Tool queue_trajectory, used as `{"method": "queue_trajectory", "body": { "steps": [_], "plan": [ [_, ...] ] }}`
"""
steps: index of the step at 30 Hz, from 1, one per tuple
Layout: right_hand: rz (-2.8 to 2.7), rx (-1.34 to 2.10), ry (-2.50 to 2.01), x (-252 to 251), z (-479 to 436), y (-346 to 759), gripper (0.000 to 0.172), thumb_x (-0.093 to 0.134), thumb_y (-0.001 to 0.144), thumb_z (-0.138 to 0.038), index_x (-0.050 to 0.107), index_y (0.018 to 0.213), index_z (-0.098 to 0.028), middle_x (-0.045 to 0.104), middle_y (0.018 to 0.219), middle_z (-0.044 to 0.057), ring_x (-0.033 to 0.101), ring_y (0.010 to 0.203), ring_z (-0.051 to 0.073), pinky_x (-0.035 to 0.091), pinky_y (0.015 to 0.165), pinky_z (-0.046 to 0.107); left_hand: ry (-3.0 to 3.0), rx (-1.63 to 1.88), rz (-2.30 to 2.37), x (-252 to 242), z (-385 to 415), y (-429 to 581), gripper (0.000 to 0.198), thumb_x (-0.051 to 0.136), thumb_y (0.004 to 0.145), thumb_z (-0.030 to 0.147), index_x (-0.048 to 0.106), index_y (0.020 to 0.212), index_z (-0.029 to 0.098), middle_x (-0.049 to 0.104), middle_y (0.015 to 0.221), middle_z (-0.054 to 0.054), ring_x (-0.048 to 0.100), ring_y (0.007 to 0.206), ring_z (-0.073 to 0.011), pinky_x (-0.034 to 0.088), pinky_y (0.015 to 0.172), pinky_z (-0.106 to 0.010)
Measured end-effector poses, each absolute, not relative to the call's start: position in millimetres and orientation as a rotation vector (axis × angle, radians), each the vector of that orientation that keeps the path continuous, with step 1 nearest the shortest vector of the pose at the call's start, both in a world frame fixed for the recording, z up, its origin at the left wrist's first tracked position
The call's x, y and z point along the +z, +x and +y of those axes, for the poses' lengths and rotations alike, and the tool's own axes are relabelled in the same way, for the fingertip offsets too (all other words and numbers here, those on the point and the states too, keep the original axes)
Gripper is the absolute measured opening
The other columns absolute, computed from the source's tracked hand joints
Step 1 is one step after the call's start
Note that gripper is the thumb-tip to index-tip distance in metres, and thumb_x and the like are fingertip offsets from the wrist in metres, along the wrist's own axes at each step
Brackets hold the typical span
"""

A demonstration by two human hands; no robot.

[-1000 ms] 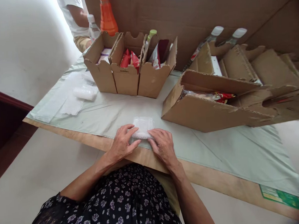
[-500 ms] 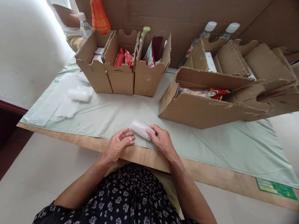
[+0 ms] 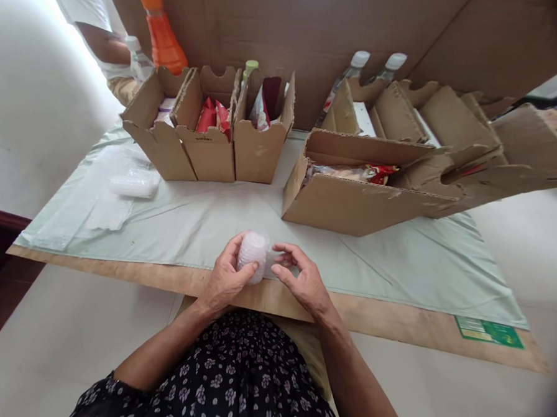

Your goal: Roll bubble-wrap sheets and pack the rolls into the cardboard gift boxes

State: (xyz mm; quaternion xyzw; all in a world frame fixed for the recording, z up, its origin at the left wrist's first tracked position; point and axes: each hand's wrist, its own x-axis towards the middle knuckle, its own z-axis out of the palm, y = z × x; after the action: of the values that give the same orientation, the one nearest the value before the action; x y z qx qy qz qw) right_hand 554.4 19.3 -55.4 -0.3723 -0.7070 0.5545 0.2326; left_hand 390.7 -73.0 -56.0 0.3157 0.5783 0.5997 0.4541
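Observation:
A small bundle of bubble wrap (image 3: 253,254) is in my left hand (image 3: 226,270), raised near the table's front edge. The fingers and thumb close around its left side; anything inside the wrap is hidden. My right hand (image 3: 303,279) is just to the right of the bundle, with thumb and fingers apart and nothing visible between them. Farther left on the cloth rest a rolled piece of bubble wrap (image 3: 135,184) and flat clear sheets (image 3: 72,197).
Three cardboard bins (image 3: 257,157) with packets stand at the back left. A long cardboard box (image 3: 353,204) and more bins (image 3: 460,121) fill the right. An orange bottle (image 3: 164,43) and white-capped bottles (image 3: 357,64) stand behind. Another person's arm (image 3: 104,46) shows at upper left.
The bubble wrap bundle has passed from my right hand to my left and now stands more upright. My right hand has let go and opened. The view has shifted slightly.

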Motion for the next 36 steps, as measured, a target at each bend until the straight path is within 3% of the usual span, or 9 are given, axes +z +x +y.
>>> {"method": "queue_trajectory", "body": {
  "steps": [2, 4, 7, 10, 13, 18, 26, 31, 36],
  "plan": [
    [-1.925, 1.62, -0.964, -54.7, 26.1, 558.8, 0.075, 0.075, 0.078, -0.06, 0.055, 0.141, -0.024, 0.06, 0.145, 0.014, 0.064, 0.12, 0.028, 0.052, 0.098, 0.04, 1.009, 1.331, 1.489, -54.2, -75.1, 392.9, 0.062, 0.07, 0.081, 0.024, 0.054, 0.141, 0.018, 0.061, 0.145, -0.012, 0.057, 0.134, -0.0282, 0.044, 0.115, -0.039],
    [-1.976, 1.681, -0.923, -53.9, 29.2, 559.2, 0.081, 0.079, 0.074, -0.058, 0.054, 0.143, -0.023, 0.061, 0.143, 0.013, 0.063, 0.12, 0.029, 0.051, 0.1, 0.04, 1.199, 1.207, 1.513, -54.6, -76.5, 397.2, 0.062, 0.066, 0.083, 0.022, 0.053, 0.144, 0.019, 0.058, 0.149, -0.012, 0.055, 0.137, -0.0283, 0.041, 0.118, -0.04],
    [-1.979, 1.677, -0.969, -52.8, 27.3, 556.0, 0.055, 0.076, 0.075, -0.049, 0.068, 0.122, -0.021, 0.073, 0.112, 0.007, 0.066, 0.097, 0.023, 0.052, 0.087, 0.035, 1.263, 1.107, 1.587, -56.5, -76.3, 401.7, 0.069, 0.063, 0.085, 0.023, 0.045, 0.152, 0.018, 0.063, 0.138, -0.013, 0.063, 0.122, -0.0259, 0.049, 0.108, -0.04],
    [-1.85, 1.647, -1.044, -51.5, 23.5, 555.2, 0.037, 0.074, 0.074, -0.044, 0.07, 0.102, -0.02, 0.069, 0.088, 0.001, 0.061, 0.081, 0.019, 0.049, 0.074, 0.03, 1.13, 1.032, 1.583, -55.5, -73.9, 398.6, 0.083, 0.066, 0.082, 0.03, 0.034, 0.158, 0.014, 0.068, 0.116, -0.011, 0.066, 0.099, -0.0228, 0.054, 0.09, -0.036],
    [-1.767, 1.593, -1.08, -46.8, 23.7, 561.0, 0.036, 0.074, 0.074, -0.043, 0.068, 0.101, -0.02, 0.067, 0.087, 0.001, 0.059, 0.079, 0.017, 0.048, 0.073, 0.028, 0.996, 0.963, 1.442, -51.8, -71.2, 392.8, 0.082, 0.07, 0.078, 0.035, 0.042, 0.152, 0.013, 0.068, 0.111, -0.009, 0.064, 0.093, -0.0213, 0.053, 0.083, -0.033],
    [-1.964, 1.621, -0.994, -31.2, 31.7, 580.7, 0.045, 0.075, 0.075, -0.044, 0.067, 0.113, -0.021, 0.068, 0.096, 0.001, 0.059, 0.084, 0.018, 0.047, 0.075, 0.028, 0.956, 0.887, 1.328, -44.4, -67.8, 391.1, 0.043, 0.067, 0.078, 0.036, 0.068, 0.115, 0.014, 0.067, 0.093, -0.003, 0.058, 0.081, -0.0174, 0.045, 0.073, -0.026],
    [-2.203, 1.535, -0.964, -15.5, 37.7, 600.2, 0.026, 0.067, 0.081, -0.026, 0.069, 0.107, -0.023, 0.071, 0.093, 0.0, 0.062, 0.084, 0.017, 0.047, 0.076, 0.028, 1.136, 0.799, 1.287, -35.3, -61.0, 388.3, 0.044, 0.065, 0.077, 0.029, 0.069, 0.119, 0.017, 0.071, 0.104, -0.004, 0.062, 0.092, -0.0205, 0.047, 0.081, -0.028],
    [-1.994, 1.372, -0.956, 28.7, 71.9, 634.7, 0.031, 0.077, 0.081, -0.032, 0.071, 0.111, -0.026, 0.073, 0.097, 0.001, 0.066, 0.08, 0.016, 0.052, 0.07, 0.026, 1.037, 0.967, 1.083, -44.9, -55.7, 379.3, 0.061, 0.069, 0.084, 0.053, 0.062, 0.132, 0.016, 0.074, 0.112, -0.011, 0.068, 0.099, -0.0241, 0.053, 0.091, -0.035],
    [-1.579, 1.096, -0.934, 85.6, 132.7, 669.6, 0.04, 0.092, 0.067, -0.04, 0.077, 0.103, -0.028, 0.074, 0.092, 0.0, 0.065, 0.076, 0.014, 0.054, 0.068, 0.024, 1.086, 1.034, 1.4, -64.7, -44.2, 378.5, 0.047, 0.07, 0.084, 0.045, 0.07, 0.122, 0.017, 0.078, 0.107, -0.012, 0.072, 0.1, -0.0247, 0.057, 0.091, -0.037]
  ]
}}
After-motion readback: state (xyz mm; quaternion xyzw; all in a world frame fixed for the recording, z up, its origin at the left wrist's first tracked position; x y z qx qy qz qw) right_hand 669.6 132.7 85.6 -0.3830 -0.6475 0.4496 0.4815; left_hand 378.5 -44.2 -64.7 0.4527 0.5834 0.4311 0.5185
